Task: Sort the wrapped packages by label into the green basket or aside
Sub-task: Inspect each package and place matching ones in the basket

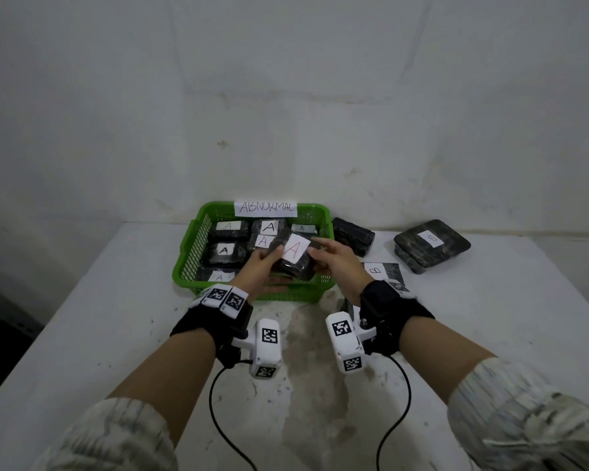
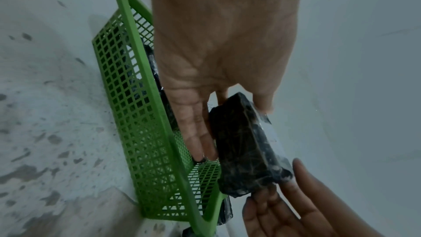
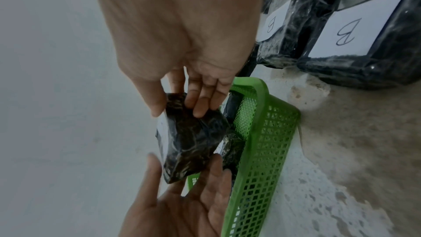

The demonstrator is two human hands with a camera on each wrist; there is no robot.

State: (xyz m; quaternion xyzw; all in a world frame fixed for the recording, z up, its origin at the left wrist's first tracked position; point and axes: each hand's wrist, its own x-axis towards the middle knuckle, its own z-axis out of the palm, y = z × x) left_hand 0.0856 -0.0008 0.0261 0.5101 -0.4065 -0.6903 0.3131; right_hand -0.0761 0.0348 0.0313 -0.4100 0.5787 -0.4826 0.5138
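Note:
A dark wrapped package (image 1: 293,254) with a red "A" label hangs tilted over the front right part of the green basket (image 1: 184,266). My left hand (image 1: 269,265) holds its left end, thumb on top and fingers underneath. My right hand (image 1: 320,254) holds its right end. In the left wrist view the left hand (image 2: 232,123) pinches the package (image 2: 246,143) beside the basket wall (image 2: 145,132). In the right wrist view the right hand (image 3: 180,104) pinches the package (image 3: 193,143) above the basket rim (image 3: 268,141). Several packages labelled "A" lie in the basket, which bears an "ABNORMAL" sign (image 1: 265,207).
Right of the basket lie a dark package (image 1: 352,234) with no label showing, a flat "B" package (image 1: 383,271) and a larger "B" package (image 1: 432,244). The wall stands close behind the basket. Wrist-camera cables (image 1: 218,419) trail over the stained white table (image 1: 116,317).

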